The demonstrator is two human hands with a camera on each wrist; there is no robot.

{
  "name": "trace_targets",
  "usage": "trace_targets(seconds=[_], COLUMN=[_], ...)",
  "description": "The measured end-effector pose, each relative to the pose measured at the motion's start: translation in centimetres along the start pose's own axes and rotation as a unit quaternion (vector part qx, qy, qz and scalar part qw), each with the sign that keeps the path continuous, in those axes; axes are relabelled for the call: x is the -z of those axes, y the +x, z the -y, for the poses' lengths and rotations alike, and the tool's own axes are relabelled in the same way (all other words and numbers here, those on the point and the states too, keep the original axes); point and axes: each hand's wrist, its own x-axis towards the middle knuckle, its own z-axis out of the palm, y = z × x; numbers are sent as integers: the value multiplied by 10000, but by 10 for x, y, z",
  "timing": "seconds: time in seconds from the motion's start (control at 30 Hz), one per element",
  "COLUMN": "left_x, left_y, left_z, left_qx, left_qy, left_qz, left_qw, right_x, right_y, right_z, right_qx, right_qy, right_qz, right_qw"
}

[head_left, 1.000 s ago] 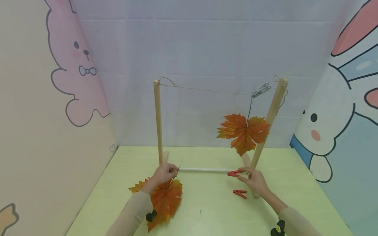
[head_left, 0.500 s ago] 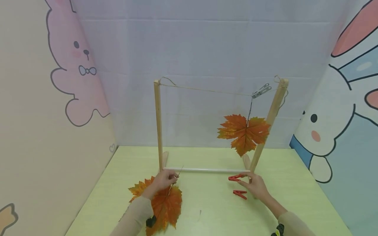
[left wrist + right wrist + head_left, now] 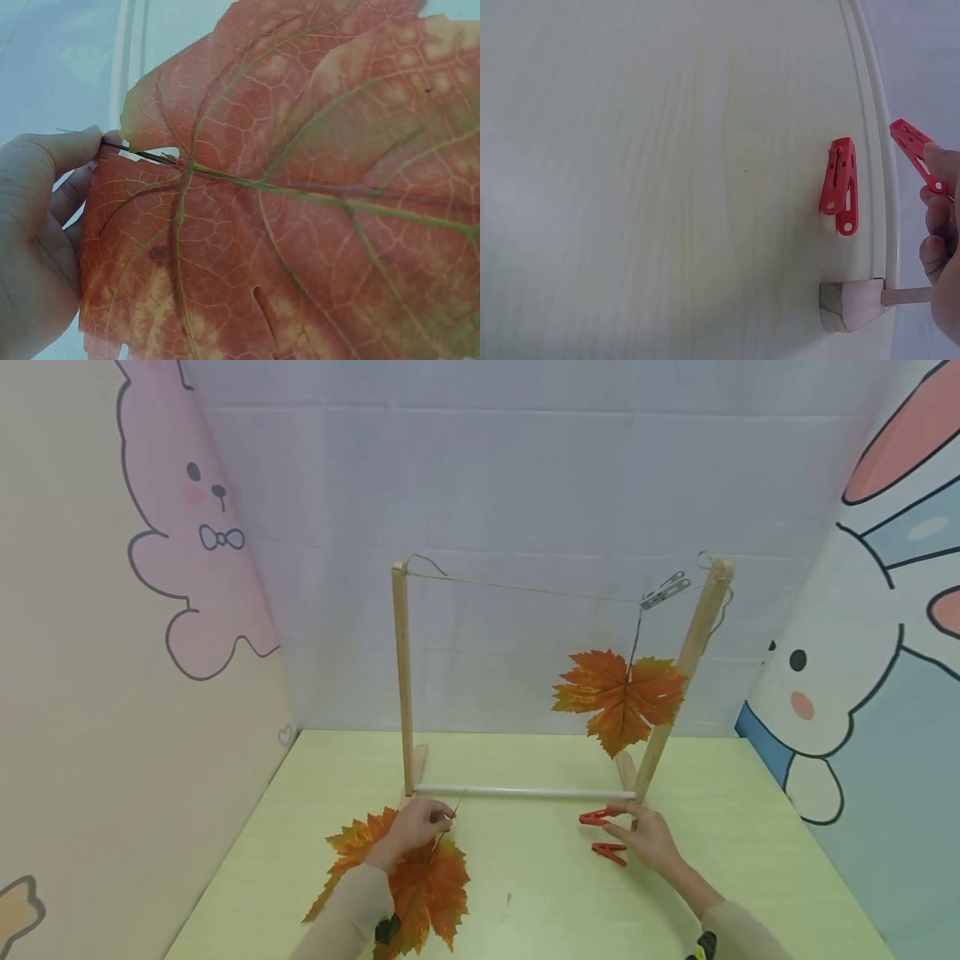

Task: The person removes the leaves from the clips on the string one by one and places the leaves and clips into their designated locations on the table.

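Note:
My left hand (image 3: 417, 827) pinches the thin dark stem of an orange maple leaf (image 3: 427, 889). In the left wrist view, that leaf (image 3: 300, 187) spreads out to the right of the thumb, its veins showing. My right hand (image 3: 651, 838) holds a red clothespin (image 3: 595, 817) between thumb and fingers, also seen as a red clothespin (image 3: 912, 142) in the right wrist view. A second red clothespin (image 3: 609, 853) lies on the table just below it. Another orange maple leaf (image 3: 621, 697) hangs by its stem from a string (image 3: 525, 588), under a grey clothespin (image 3: 664, 591).
Two wooden posts stand upright, a left post (image 3: 402, 685) and a right post (image 3: 686, 668), with the string tied between their tops. A white rod (image 3: 525, 792) joins them low down. The pale table (image 3: 540, 893) meets a white cloth backdrop (image 3: 480, 485).
Both hands have come slightly down toward the near side, the left with its leaf and the right with its red clothespin. The hanging leaf and the frame look unchanged.

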Motion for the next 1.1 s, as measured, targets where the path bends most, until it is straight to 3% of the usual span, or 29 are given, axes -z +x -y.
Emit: trace_targets(seconds=[0.07,0.23,0.4,0.6,0.8,1.1], left_x=[-2,-7,-7,-10,-12,-16], left_y=[0,0,-2,-1,3,4], left_z=[2,7,6,7,12,18], left_qx=[52,244,164,71,182,158], left_qy=[153,458,476,573,726,490], left_qz=[-49,-66,-101,-121,-125,-173], left_qw=[9999,9986,9987,9983,9971,9985], right_x=[-1,-4,-6,-6,-5,-5], right_y=[-1,-3,-5,-6,-4,-5], right_z=[-1,-3,-4,-8,-14,-20], right_qx=[10,-396,-821,-804,-904,-811], right_qy=[-30,-150,-206,-435,-764,-1048], right_qz=[5,115,193,176,240,387], right_qw=[10000,9990,9962,9957,9927,9904])
